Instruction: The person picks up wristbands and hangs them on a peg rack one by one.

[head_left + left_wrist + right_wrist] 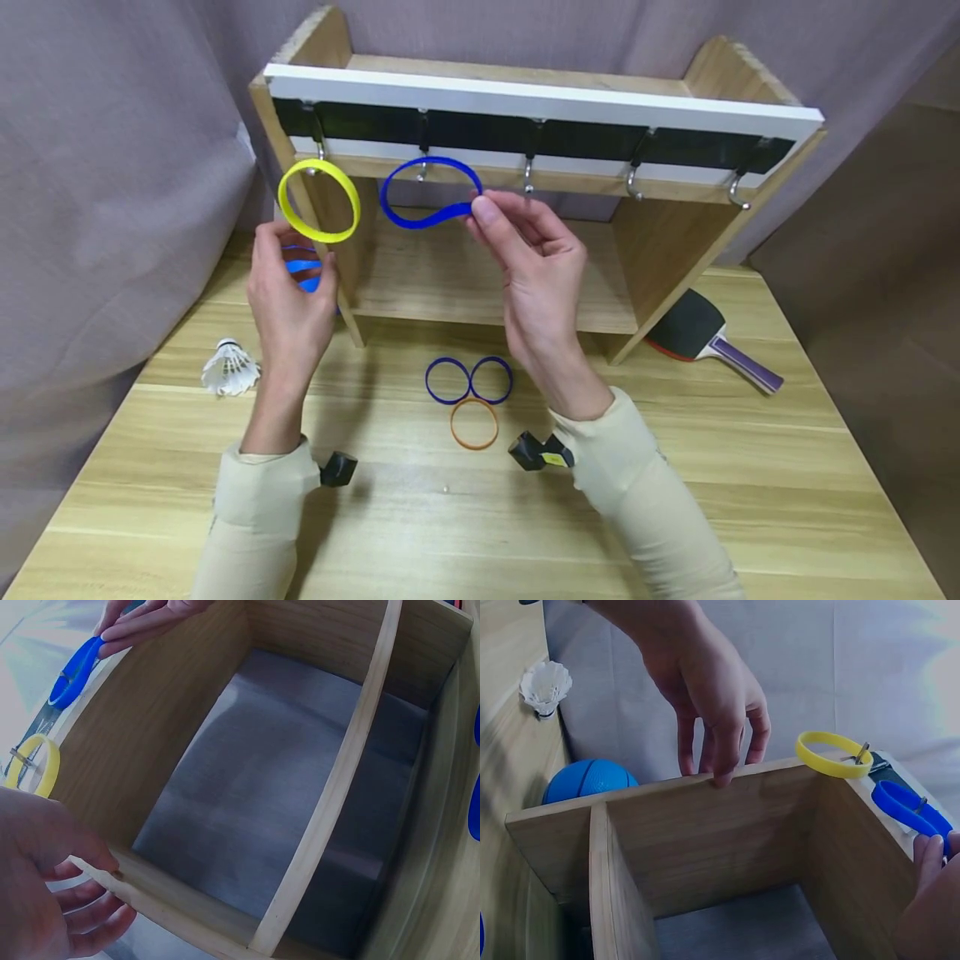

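My right hand [543, 250] pinches a blue silicone wristband [431, 223] at its right end between thumb and fingertips. The band is stretched into a teardrop, and in the right wrist view the second hook [922, 802] pokes through its loop. A yellow wristband [352, 200] hangs from the leftmost hook [321, 150]. Below it, my left hand [292, 292] holds the left side panel of the wooden shelf [187, 911], thumb on the inner side and fingers outside. Two dark blue wristbands [427, 383] and an orange one [452, 429] lie flat on the table.
More metal hooks [633, 182] line the shelf's front rail towards the right. A blue ball [592, 780] sits behind the left panel, with a shuttlecock [229, 368] nearby. At the right lies a table tennis bat [690, 325]. Grey curtains [112, 167] surround the table.
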The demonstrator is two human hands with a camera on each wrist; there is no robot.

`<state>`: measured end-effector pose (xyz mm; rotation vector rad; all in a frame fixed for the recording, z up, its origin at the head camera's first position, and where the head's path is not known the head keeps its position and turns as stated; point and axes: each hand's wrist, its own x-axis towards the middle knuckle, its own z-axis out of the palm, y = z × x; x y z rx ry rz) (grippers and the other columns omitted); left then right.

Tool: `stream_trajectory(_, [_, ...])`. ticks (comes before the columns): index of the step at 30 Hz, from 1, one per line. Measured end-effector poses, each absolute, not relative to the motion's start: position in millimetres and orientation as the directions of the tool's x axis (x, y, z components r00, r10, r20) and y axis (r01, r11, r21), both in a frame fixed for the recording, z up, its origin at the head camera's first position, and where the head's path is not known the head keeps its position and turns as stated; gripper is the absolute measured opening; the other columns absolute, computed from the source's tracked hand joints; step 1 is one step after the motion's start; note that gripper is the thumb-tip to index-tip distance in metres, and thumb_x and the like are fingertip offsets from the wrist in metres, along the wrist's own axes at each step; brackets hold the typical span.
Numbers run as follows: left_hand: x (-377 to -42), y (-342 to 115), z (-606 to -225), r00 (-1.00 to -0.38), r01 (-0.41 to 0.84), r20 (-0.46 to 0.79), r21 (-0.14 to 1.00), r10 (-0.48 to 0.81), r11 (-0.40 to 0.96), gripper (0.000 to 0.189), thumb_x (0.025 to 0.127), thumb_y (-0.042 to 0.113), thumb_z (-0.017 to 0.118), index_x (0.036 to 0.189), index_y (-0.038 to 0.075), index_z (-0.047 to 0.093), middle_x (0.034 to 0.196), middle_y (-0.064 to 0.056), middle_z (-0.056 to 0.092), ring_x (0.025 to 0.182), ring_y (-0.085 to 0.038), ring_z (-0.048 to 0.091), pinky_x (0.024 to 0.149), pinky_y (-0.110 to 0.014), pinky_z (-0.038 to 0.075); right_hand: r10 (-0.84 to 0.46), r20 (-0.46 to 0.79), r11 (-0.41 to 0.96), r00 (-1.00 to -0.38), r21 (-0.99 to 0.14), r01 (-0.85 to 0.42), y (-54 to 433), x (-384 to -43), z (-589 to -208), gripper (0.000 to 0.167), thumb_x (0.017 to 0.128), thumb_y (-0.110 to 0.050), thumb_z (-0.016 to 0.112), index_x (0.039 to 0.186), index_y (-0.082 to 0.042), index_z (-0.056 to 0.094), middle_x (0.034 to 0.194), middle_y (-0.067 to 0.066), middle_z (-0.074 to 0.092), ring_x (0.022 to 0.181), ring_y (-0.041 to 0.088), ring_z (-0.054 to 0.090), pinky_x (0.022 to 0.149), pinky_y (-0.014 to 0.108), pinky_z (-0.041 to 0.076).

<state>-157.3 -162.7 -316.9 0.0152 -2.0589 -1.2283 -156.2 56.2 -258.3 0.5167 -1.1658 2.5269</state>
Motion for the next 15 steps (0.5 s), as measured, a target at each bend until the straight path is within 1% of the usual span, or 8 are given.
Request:
stream_trajectory(4, [-156.9, -162.7, -316.9, -0.743, 0.334, 0.568, 0.773, -0.354, 0.539, 0.036, 0.087, 0.001, 0.068, 0.119, -0.001, 0.052, 0.107, -0.01, 0.058, 0.089, -0.014, 0.062, 0.074, -0.025, 0.058, 0.131, 0.434, -0.606, -0.891, -0.676, -0.418, 56.0, -156.7, -259.5, 0.014, 0.084, 0.01, 0.07, 0.098, 0.008, 0.07, 0.099, 0.024, 0.068, 0.087, 0.029, 0.07, 0.086, 0.041, 0.057])
stream_trajectory(9, [-157.1, -162.6, -316.8, -0.737, 0.335, 0.573, 0.771, -0.359, 0.542, 0.035, 0.087, 0.001, 0.068, 0.118, -0.002, 0.052, 0.107, -0.011, 0.058, 0.088, -0.015, 0.062, 0.074, -0.029, 0.059, 0.138, 0.422, -0.607, -0.896, -0.679, -0.413, 55.8, -157.5, -260.1, 0.015, 0.083, 0.011, 0.071, 0.098, 0.009, 0.07, 0.099, 0.024, 0.068, 0.087, 0.03, 0.07, 0.085, 0.041, 0.057])
stream_trajectory(15, [-157.1, -162.4, -316.7, -0.738, 0.335, 0.572, 0.772, -0.359, 0.541, 0.035, 0.086, 0.001, 0.068, 0.118, -0.002, 0.052, 0.107, -0.01, 0.058, 0.088, -0.015, 0.062, 0.074, -0.032, 0.059, 0.139, 0.433, -0.592, -0.891, -0.685, -0.425, 56.3, -159.9, -263.0, 0.017, 0.083, 0.009, 0.072, 0.099, 0.01, 0.069, 0.099, 0.025, 0.067, 0.087, 0.031, 0.07, 0.085, 0.041, 0.057])
